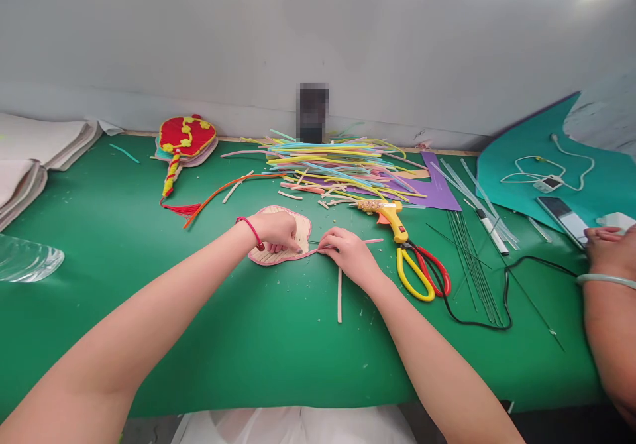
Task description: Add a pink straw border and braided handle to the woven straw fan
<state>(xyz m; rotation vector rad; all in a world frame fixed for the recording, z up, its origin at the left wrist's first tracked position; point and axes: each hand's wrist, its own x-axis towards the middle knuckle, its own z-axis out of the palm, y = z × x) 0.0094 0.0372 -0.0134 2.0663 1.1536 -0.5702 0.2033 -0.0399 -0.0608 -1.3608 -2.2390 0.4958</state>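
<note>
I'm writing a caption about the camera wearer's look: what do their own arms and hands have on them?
The left hand is ungloved, with a thin red bracelet around its wrist, a small bead-like piece on the band. The right hand is ungloved too, with nothing visible around its wrist. Both forearms are bare, with no sleeves in view.
</note>
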